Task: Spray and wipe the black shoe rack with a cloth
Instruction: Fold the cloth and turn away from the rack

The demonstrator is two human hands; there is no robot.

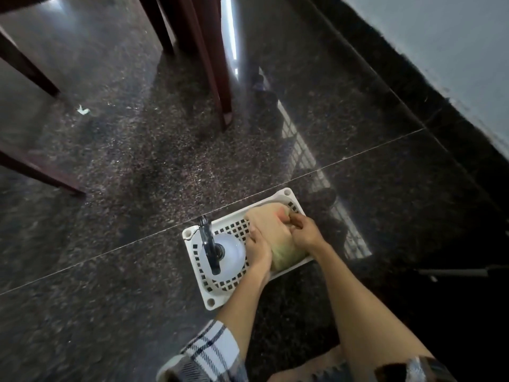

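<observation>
A white perforated plastic tray (192, 244) lies on the dark stone floor below me. On its left half stands a clear spray bottle (230, 253) with a black trigger head (209, 244). A folded tan and greenish cloth (278, 235) lies on the tray's right half. My left hand (257, 248) presses on the cloth's left side, fingers over its edge. My right hand (304, 230) grips the cloth's far right part with curled fingers. No black shoe rack shows in the frame.
Dark red wooden furniture legs (217, 78) stand on the floor ahead and to the left (41, 175). A light wall (454, 51) with a black skirting runs along the right. A small white scrap (82, 110) lies on the floor. My plaid sleeve (209, 351) shows at the bottom.
</observation>
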